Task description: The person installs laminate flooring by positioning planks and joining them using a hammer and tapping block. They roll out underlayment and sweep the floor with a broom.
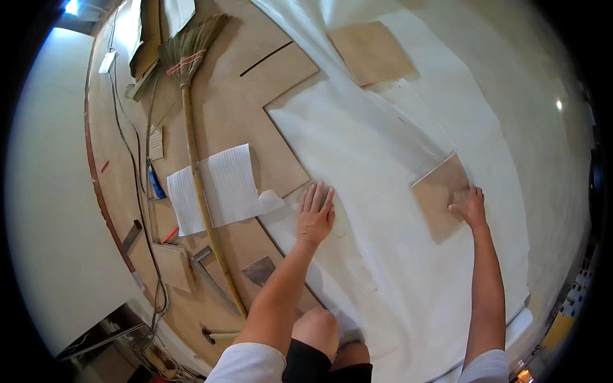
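My right hand (471,206) grips the right edge of a brown square tile (434,195), its thumb lying over the top face. That tile rests on, or just above, a wide white sheet (377,172); I cannot tell whether it is fully down. My left hand (315,214) is flat on the sheet with its fingers stretched out, holding nothing. Beside its fingertips is the stepped edge of the brown flooring (281,150). Farther away, a second brown square tile (373,53) lies on the sheet.
A straw broom (189,121) lies across the flooring at left, over striped white paper (227,188). Around it are a metal square (211,274), a hammer (217,334), a blue-handled tool (155,182) and a red pencil (170,235). Cables (137,166) run near the left wall.
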The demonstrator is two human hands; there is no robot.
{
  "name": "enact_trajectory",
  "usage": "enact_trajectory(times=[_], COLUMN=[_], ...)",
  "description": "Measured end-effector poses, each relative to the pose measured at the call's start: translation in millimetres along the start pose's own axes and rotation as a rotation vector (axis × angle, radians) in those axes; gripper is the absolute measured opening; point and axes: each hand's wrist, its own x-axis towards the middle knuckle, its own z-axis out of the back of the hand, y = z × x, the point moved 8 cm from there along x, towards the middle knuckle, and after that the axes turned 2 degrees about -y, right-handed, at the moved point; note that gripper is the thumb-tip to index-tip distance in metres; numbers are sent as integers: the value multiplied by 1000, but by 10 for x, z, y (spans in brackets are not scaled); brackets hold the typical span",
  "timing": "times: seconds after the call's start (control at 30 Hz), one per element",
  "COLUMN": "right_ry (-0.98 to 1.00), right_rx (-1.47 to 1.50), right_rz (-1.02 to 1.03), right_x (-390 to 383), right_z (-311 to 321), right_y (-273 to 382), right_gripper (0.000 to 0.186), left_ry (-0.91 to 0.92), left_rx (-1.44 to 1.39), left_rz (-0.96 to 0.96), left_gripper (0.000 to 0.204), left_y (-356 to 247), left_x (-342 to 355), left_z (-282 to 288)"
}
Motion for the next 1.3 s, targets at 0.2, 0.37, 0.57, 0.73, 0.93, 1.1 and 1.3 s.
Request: enact_trajectory(times=[0.2,0.37,0.57,0.73,0.93,1.1,1.3], right_ry=[34,17,77,281,276,434,925], right_rx=[16,17,94,716,951,1347,1351], right_rz=[-29,-85,-182,-203,-252,-49,197], right_x=[52,208,373,105,-444,-329,-892], right_z=[-47,-62,90,330,1175,613,-618], right_y=[124,-74,-312,-138,311,2064,5452], right_gripper=[111,91,69,45,44,58,46], left_ry=[22,59,67,15,102,118,30], left_rx=[15,39,-26,23,-117,-141,-138], left_rz=[8,3,7,13,39,28,19], left_gripper=[50,49,51,55,60,46,42], left_y=[56,54,28,115,50,31,95], left_x=[-11,-24,31,-16,-59,-54,-138], left_z=[17,-16,-12,12,-21,-161,-124])
